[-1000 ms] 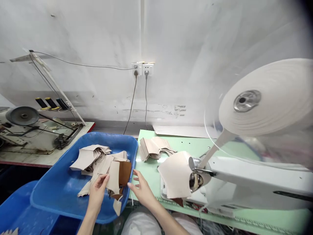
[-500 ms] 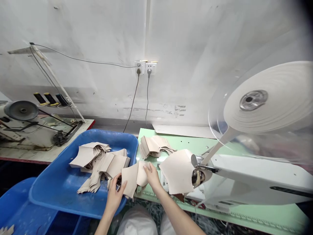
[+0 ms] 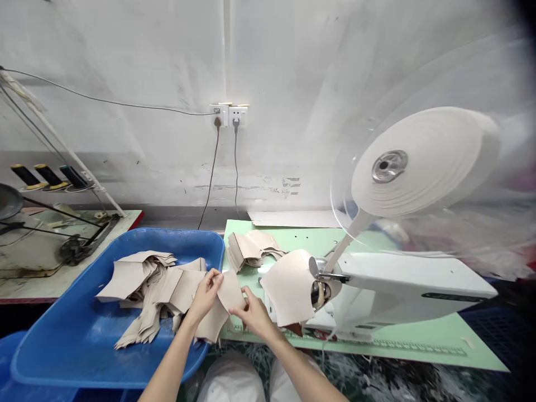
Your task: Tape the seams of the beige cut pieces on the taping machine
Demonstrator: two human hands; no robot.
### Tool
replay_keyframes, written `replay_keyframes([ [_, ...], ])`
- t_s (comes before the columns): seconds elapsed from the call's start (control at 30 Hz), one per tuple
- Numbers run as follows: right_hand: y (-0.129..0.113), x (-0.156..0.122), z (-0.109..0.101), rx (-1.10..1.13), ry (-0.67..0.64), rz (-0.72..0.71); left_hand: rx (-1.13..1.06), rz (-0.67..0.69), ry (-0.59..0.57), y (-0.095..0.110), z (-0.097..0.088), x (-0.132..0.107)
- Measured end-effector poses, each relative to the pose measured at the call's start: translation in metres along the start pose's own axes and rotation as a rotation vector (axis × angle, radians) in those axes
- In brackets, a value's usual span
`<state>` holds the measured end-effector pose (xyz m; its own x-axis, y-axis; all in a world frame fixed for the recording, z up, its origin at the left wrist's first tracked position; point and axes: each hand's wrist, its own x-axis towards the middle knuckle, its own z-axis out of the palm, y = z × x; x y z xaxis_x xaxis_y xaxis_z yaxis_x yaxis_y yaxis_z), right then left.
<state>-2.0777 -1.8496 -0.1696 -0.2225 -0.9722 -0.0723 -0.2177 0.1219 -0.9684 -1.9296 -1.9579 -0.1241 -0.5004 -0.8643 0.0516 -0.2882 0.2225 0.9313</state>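
Note:
Between my hands, at the right end of the blue tub [image 3: 54,346], is a beige cut piece [image 3: 231,291] of thin sheet material; I cannot tell leather from cloth. My left hand [image 3: 206,297] pinches its upper left edge, and my right hand [image 3: 254,317] grips its lower right edge between thumb and fingers. Another beige panel [image 3: 211,324] hangs below my left hand, perhaps joined to it. Bundles of similar beige pieces [image 3: 134,273] lie in the tub. To the right, a larger beige piece [image 3: 288,287] sits at the head of a white machine [image 3: 402,279].
A stack of beige pieces [image 3: 253,245] lies on the green tabletop [image 3: 444,329]. Over the machine hangs a big roll of white tape [image 3: 431,162]. At left stand a sewing machine [image 3: 29,245] and dark thread cones [image 3: 50,176]. Two plugs [image 3: 218,120] hang cords down the wall.
My left hand has moved up along the beige piece to its upper edge. My right hand has shifted down to its lower right edge. The whole view has turned slightly right.

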Motion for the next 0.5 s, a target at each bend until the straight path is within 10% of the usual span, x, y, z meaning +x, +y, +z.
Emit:
replay_keyframes([
  [0.33, 0.026, -0.039, 0.005, -0.044, 0.172, -0.028, -0.035, -0.054, 0.074, 0.005, -0.01, -0.006],
  [0.5, 0.068, -0.062, -0.011, -0.506, 0.091, -0.283, -0.102, -0.119, 0.266, -0.004, -0.038, 0.007],
])
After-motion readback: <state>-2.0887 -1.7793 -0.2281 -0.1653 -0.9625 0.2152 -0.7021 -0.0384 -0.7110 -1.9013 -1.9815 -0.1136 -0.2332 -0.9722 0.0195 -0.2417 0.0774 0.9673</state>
